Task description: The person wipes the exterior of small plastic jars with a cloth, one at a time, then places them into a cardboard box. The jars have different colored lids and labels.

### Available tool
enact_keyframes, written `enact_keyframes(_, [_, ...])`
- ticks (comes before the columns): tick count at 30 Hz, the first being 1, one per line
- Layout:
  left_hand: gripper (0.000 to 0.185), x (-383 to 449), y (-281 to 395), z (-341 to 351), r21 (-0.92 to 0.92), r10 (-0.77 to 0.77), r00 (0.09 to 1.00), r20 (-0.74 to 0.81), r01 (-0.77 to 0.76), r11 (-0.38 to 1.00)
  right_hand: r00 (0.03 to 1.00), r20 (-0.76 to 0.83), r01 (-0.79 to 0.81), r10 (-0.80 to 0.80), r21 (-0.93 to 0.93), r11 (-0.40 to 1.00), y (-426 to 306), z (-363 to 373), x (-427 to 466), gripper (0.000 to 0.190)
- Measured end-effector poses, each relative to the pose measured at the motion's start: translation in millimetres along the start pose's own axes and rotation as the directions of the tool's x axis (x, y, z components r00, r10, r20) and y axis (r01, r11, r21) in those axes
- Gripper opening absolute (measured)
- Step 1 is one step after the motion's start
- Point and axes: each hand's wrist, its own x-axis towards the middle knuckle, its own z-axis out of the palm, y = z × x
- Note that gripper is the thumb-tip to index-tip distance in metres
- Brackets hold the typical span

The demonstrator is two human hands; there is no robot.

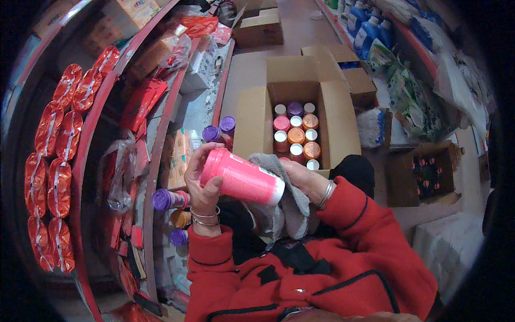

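My left hand grips a pink lidded cup by its lid end, and the cup lies tilted on its side in the air. A grey cloth is in my right hand, pressed against the cup's white base end. Part of the right hand is hidden by the cloth. Just beyond my hands stands an open cardboard box, holding several cups and bottles with white, pink, purple and orange lids. To the left, purple-lidded cups and an orange-lidded cup stand by the lower shelf.
Red foil packs line the left shelf, with red packets nearby. Another carton sits at the far end of the aisle. On the right are blue bottles and an open carton of red-capped bottles.
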Motion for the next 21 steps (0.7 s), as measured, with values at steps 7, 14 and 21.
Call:
enact_keyframes(7, [0.057, 1.8, -6.5, 3.7, 0.039, 0.048, 0.959, -0.280, -0.039, 0.998, 0.814, -0.172, 0.204, -0.555, -0.810, 0.550, -1.3, -17.2, 0.5, 0.035])
enact_keyframes(14, [0.041, 1.9, -17.1, 16.2, 0.061, -0.116, 0.917, -0.381, 0.150, 0.987, 0.393, 0.570, 0.325, -0.722, -0.820, -0.470, -1.1, -3.3, -1.4, 0.028])
enact_keyframes(21, [0.051, -1.9, -21.5, 19.0, 0.378, 0.090, 0.994, -0.068, -0.057, 0.924, 0.884, -0.061, 0.063, -0.463, -0.967, 0.247, -10.4, -13.3, 8.1, 0.036])
